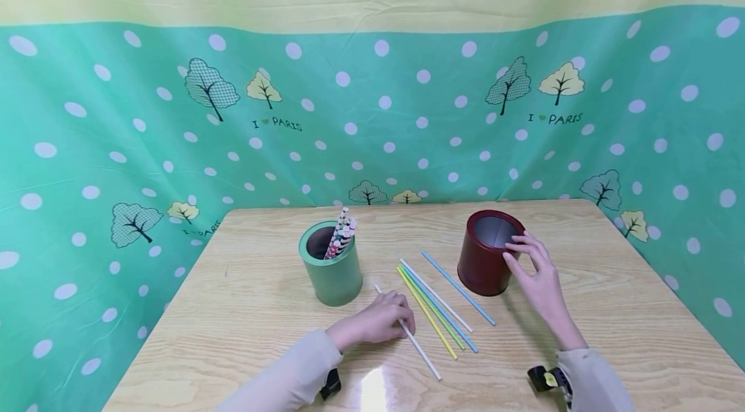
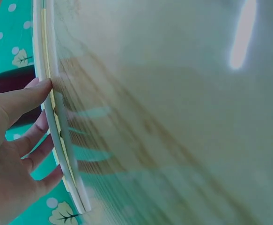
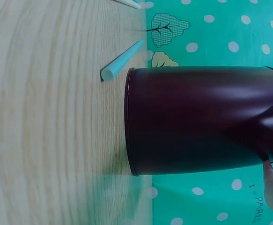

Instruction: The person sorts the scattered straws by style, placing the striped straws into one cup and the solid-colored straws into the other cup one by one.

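Overhead and wrist views of two hands at a wooden table (image 1: 611, 308). The left hand (image 1: 378, 321) lies low on the tabletop, knuckles up, forearm entering from the lower left in a pale sleeve; its fingers curl onto a white straw (image 1: 410, 336) that lies flat on the wood and runs diagonally from beside the green can toward the near edge. In the left wrist view the fingertips (image 2: 42, 86) press against the straw (image 2: 56, 131), the thumb on one side and the other fingers on the other: a pinch, with the straw not lifted clear of the table.

The right hand (image 1: 538, 276) reaches in from the lower right, wrist raised, fingers spread and gently bent, their tips touching the rim and near wall of a dark red can (image 1: 485, 257). The can stands upright and open-topped on the table's right half. The right wrist view shows the can (image 3: 197, 122) with a fingertip at its rim; the fingers do not wrap it.

Between the two cans lie four loose straws, roughly parallel: yellow (image 1: 427, 315), green (image 1: 436, 312), white (image 1: 439, 299) and light blue (image 1: 460, 289), the last just beside the red can's base. A green can (image 1: 334, 273) stands upright to the left, holding a bundle of patterned paper straws (image 1: 342, 234). A green dotted cloth (image 1: 116, 140) with tree prints backs the scene.
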`<state>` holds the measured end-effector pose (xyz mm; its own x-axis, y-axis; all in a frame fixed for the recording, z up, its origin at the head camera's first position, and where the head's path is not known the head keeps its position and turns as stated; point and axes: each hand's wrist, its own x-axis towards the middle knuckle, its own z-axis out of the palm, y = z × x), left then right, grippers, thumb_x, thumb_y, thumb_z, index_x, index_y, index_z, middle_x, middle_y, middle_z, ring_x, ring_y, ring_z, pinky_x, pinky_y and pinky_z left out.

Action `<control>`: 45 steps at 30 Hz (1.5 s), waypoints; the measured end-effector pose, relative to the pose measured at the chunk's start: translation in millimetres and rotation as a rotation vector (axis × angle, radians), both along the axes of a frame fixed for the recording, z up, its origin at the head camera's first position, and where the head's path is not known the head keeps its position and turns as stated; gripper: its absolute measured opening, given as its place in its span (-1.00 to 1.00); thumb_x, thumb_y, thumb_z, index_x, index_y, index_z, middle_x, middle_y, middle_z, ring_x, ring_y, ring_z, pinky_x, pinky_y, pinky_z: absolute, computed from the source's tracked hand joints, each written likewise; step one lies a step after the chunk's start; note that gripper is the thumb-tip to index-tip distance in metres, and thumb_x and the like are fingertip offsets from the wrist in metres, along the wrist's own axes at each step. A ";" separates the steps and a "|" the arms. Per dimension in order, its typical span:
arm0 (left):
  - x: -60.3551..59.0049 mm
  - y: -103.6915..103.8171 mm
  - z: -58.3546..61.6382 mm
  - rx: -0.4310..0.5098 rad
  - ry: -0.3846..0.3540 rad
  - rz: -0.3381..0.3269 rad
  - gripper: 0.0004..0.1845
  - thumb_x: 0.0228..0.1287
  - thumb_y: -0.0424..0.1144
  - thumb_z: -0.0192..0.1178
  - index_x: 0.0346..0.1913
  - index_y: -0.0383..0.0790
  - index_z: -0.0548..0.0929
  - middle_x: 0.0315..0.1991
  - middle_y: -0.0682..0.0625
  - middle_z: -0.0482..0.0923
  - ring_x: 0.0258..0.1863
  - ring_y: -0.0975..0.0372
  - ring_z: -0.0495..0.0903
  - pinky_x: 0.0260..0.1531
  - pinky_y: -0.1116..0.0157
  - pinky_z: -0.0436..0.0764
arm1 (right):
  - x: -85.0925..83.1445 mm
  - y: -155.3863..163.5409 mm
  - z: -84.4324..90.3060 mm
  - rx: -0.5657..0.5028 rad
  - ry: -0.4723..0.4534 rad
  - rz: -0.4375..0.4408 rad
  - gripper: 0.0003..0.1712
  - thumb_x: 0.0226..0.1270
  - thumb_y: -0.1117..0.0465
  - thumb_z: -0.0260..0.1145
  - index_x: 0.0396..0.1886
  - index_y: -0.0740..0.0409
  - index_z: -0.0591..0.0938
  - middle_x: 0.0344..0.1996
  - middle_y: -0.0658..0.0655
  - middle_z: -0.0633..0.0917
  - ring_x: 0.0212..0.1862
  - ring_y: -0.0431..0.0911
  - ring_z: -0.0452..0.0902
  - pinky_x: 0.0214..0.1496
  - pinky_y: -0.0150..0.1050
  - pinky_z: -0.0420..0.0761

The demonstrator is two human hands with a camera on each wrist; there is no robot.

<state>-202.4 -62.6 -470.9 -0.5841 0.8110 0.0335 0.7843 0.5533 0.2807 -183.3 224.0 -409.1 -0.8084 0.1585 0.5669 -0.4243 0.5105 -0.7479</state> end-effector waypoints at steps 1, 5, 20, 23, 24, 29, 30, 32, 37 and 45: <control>0.2 0.3 0.4 -0.005 -0.005 0.003 -0.92 -0.02 -0.18 0.26 -0.41 0.08 0.60 -0.36 0.26 0.39 -0.24 0.40 0.27 -0.14 0.41 0.21 | 0.3 -0.1 0.2 0.003 0.004 0.000 -0.76 0.09 0.47 0.22 -0.19 0.43 0.56 -0.04 0.32 0.46 0.22 -0.40 0.07 0.11 -0.65 0.11; 0.6 1.4 1.7 -0.017 -0.006 0.003 -0.91 -0.02 -0.17 0.26 -0.41 0.09 0.59 -0.39 0.28 0.39 -0.25 0.40 0.27 -0.16 0.41 0.18 | 0.8 0.6 -0.5 0.011 0.028 0.010 -0.76 0.09 0.47 0.22 -0.19 0.45 0.55 -0.04 0.36 0.45 0.22 -0.42 0.06 0.10 -0.66 0.11; 0.2 0.2 9.0 0.109 -0.001 0.057 -0.92 0.02 -0.21 0.23 -0.39 0.05 0.57 -0.36 0.26 0.45 -0.24 0.39 0.35 -0.06 0.27 0.28 | 0.3 -0.2 -1.0 0.001 0.020 0.014 -0.75 0.09 0.46 0.23 -0.19 0.45 0.55 -0.03 0.33 0.46 0.23 -0.39 0.07 0.11 -0.65 0.10; -0.7 0.5 13.5 0.163 -0.003 0.069 -0.90 0.02 -0.24 0.23 -0.37 0.02 0.56 -0.32 0.22 0.47 -0.19 0.35 0.38 0.01 0.18 0.29 | 0.6 -0.2 -0.9 0.005 0.017 0.011 -0.75 0.09 0.45 0.23 -0.19 0.43 0.56 -0.03 0.33 0.45 0.23 -0.39 0.06 0.11 -0.65 0.10; -1.2 0.9 15.2 0.182 -0.002 0.070 -0.90 0.02 -0.25 0.23 -0.37 0.00 0.55 -0.31 0.20 0.47 -0.19 0.34 0.38 0.00 0.21 0.30 | 0.7 -0.2 -1.0 0.005 0.017 0.010 -0.75 0.09 0.45 0.23 -0.19 0.43 0.56 -0.03 0.33 0.45 0.23 -0.39 0.06 0.11 -0.65 0.10; -3.2 3.6 23.6 0.269 0.022 0.076 -0.88 0.01 -0.31 0.24 -0.36 -0.06 0.55 -0.32 0.15 0.48 -0.22 0.32 0.40 -0.10 0.34 0.35 | 0.9 0.1 -1.1 0.002 0.025 0.013 -0.75 0.08 0.46 0.23 -0.19 0.45 0.55 -0.03 0.34 0.46 0.23 -0.38 0.07 0.12 -0.64 0.09; -3.5 4.3 25.2 0.288 0.019 0.081 -0.88 0.01 -0.31 0.24 -0.36 -0.07 0.55 -0.33 0.14 0.48 -0.23 0.33 0.40 -0.11 0.36 0.36 | 1.0 0.0 -1.0 0.002 0.027 0.013 -0.76 0.08 0.47 0.23 -0.20 0.44 0.56 -0.04 0.35 0.46 0.23 -0.38 0.07 0.12 -0.63 0.09; -4.4 5.4 27.8 0.328 0.009 0.093 -0.88 0.01 -0.33 0.24 -0.36 -0.08 0.54 -0.34 0.13 0.47 -0.25 0.33 0.42 -0.14 0.39 0.38 | 1.1 -0.3 -1.0 0.001 0.024 0.013 -0.76 0.08 0.46 0.23 -0.20 0.43 0.56 -0.04 0.34 0.46 0.23 -0.37 0.07 0.12 -0.63 0.08; -7.2 9.3 34.4 0.453 -0.051 0.118 -0.87 0.02 -0.38 0.23 -0.37 -0.13 0.52 -0.34 0.09 0.48 -0.25 0.28 0.44 -0.18 0.36 0.45 | 1.5 -0.9 -0.3 0.016 0.046 0.019 -0.76 0.08 0.47 0.22 -0.20 0.43 0.55 -0.05 0.37 0.46 0.25 -0.31 0.08 0.14 -0.62 0.07; -14.2 18.4 48.5 0.608 -0.118 0.092 -0.89 0.06 -0.44 0.18 -0.34 -0.24 0.50 -0.33 0.00 0.47 -0.26 0.19 0.47 -0.18 0.28 0.48 | 0.6 -0.3 -0.7 0.028 0.072 0.024 -0.76 0.08 0.48 0.22 -0.19 0.42 0.56 -0.04 0.37 0.45 0.27 -0.22 0.08 0.16 -0.61 0.05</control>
<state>-216.6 -44.2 -422.5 -0.6787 0.6130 0.4044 0.6855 0.3312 0.6484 -182.7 223.7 -409.8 -0.7686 0.1230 0.6278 -0.4892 0.5195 -0.7006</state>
